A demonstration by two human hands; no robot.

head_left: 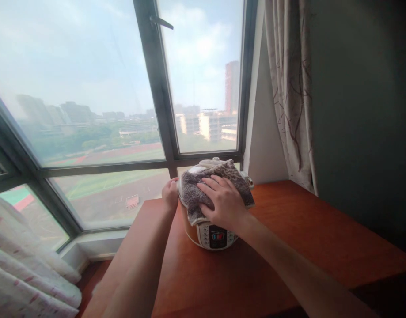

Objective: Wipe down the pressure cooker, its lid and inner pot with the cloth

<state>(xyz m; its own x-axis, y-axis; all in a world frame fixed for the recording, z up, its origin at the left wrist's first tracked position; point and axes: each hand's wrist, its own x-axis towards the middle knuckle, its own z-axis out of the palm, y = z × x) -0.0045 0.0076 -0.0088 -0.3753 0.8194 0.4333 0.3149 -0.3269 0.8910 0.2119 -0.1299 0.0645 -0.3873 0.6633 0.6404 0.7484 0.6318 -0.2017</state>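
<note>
An electric pressure cooker with a dark control panel stands upright on the table. Draped across its lid is a grey-brown patterned cloth, hanging a little over the front rim. My right hand lies on the cloth with its fingers spread, pressing it against the lid. At the cooker's left side my left hand is closed at the side handle, most of which the fingers hide. Behind the cloth, part of the lid top and its knob show.
The reddish-brown wooden table reaches to the right under the cooker. Large windows with a grey frame rise behind it. A curtain hangs at the right, and another curtain is at the lower left.
</note>
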